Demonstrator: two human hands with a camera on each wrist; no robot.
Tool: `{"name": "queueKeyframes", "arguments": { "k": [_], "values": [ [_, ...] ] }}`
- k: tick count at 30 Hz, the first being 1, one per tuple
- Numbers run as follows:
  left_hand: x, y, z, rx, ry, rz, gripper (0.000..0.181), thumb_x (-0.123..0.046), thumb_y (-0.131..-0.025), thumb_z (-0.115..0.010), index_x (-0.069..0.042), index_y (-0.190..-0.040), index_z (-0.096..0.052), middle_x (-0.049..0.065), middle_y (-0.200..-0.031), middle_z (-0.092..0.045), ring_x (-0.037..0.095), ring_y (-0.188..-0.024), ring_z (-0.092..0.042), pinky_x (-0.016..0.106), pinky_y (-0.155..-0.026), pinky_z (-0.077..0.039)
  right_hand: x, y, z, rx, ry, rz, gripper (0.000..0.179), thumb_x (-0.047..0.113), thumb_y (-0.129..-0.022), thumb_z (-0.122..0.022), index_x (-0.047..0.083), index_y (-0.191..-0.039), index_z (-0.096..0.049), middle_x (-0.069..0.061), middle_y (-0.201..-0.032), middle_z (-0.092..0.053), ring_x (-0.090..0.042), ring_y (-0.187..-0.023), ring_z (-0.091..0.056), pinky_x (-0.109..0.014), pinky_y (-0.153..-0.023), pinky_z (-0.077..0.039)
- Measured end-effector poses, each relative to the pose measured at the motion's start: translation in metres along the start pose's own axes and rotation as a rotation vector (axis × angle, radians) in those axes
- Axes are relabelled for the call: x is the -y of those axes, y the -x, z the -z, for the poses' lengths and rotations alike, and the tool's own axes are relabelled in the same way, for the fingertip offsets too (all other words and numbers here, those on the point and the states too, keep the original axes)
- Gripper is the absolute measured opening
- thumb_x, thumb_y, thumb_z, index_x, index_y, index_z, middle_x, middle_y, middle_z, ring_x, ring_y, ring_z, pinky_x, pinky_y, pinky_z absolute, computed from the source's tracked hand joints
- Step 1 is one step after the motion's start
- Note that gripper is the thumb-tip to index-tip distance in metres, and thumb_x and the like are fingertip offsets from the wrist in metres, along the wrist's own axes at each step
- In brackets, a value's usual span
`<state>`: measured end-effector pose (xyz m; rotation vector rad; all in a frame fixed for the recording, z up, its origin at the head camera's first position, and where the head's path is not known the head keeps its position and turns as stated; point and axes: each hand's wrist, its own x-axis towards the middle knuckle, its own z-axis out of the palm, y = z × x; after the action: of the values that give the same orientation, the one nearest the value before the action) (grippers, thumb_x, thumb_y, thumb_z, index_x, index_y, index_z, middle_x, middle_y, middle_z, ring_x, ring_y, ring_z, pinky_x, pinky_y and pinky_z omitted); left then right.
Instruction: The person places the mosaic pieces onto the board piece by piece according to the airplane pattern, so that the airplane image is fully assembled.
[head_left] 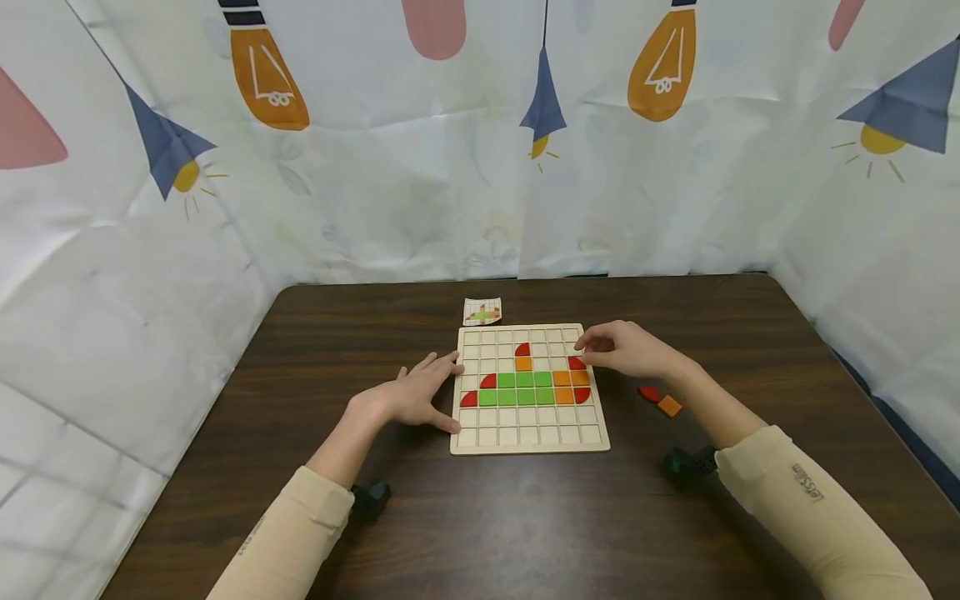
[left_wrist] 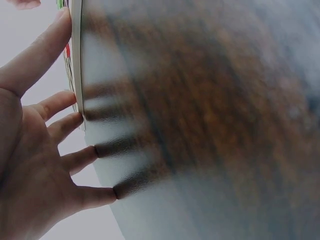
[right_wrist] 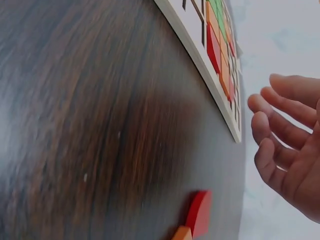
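Observation:
A pale wooden grid board (head_left: 528,437) lies on the table with green squares (head_left: 525,389), orange squares (head_left: 562,387) and several red rounded pieces (head_left: 489,382) in its cells. Along the board's left edge my left hand (head_left: 408,396) is spread, its thumb and some fingertips touching the rim. Over the upper right edge hovers my right hand (head_left: 630,350), fingers loosely bent; the right wrist view shows no piece between them. Just below those fingertips, a red rounded piece (head_left: 576,363) sits above the orange squares. Part of that corner is hidden by the hand.
Right of the board, a loose red rounded piece (head_left: 648,393) and a loose orange square (head_left: 669,406) lie on the dark wooden table (head_left: 525,525). Behind the board is a small picture card (head_left: 482,312) with a similar coloured pattern. A printed curtain (head_left: 420,192) hangs beyond the table.

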<state>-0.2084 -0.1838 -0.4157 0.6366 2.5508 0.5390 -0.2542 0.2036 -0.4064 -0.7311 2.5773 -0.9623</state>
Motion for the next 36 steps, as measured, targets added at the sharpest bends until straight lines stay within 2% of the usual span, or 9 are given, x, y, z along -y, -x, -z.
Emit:
{"name": "queueKeyframes", "arguments": {
  "k": [9,17,27,36],
  "values": [
    [0.001,0.000,0.000,0.003,-0.002,0.003,0.095,-0.048,-0.084,-0.084,-0.010,-0.157,-0.037,0.010,-0.171,-0.010,0.040,-0.156,-0.002,0.077,-0.113,-0.006,-0.004,0.023,0.001,-0.013,-0.029,-0.010,0.024,0.018,-0.101,-0.068,0.004,-0.121,-0.071,-0.003,-0.101,-0.071,-0.019,-0.091,-0.064,-0.039,-0.081,-0.053],
    [-0.001,0.001,0.000,0.002,-0.004,0.008,0.095,-0.048,-0.084,-0.084,-0.011,-0.158,-0.037,0.009,-0.171,-0.010,0.038,-0.156,-0.001,0.075,-0.114,-0.005,-0.016,0.046,0.001,-0.061,0.029,-0.010,0.027,0.023,-0.100,-0.070,0.007,-0.121,-0.071,0.003,-0.104,-0.069,-0.016,-0.094,-0.064,-0.038,-0.083,-0.055],
    [0.001,0.001,-0.002,-0.002,-0.002,0.013,0.095,-0.048,-0.084,-0.084,-0.011,-0.158,-0.037,0.008,-0.171,-0.010,0.038,-0.156,-0.001,0.075,-0.114,-0.006,-0.033,0.074,0.008,-0.118,0.059,-0.051,0.028,0.019,-0.097,-0.074,0.005,-0.121,-0.071,0.003,-0.102,-0.070,-0.017,-0.093,-0.064,-0.033,-0.077,-0.056],
    [0.000,0.000,-0.001,0.002,-0.019,0.011,0.096,-0.049,-0.084,-0.083,-0.011,-0.159,-0.036,0.009,-0.171,-0.010,0.037,-0.156,-0.001,0.075,-0.114,-0.006,-0.043,0.095,0.013,-0.104,0.050,-0.106,0.026,0.021,-0.093,-0.079,0.004,-0.111,-0.071,0.002,-0.089,-0.066,-0.016,-0.079,-0.061,-0.029,-0.068,-0.052]
  ]
}}
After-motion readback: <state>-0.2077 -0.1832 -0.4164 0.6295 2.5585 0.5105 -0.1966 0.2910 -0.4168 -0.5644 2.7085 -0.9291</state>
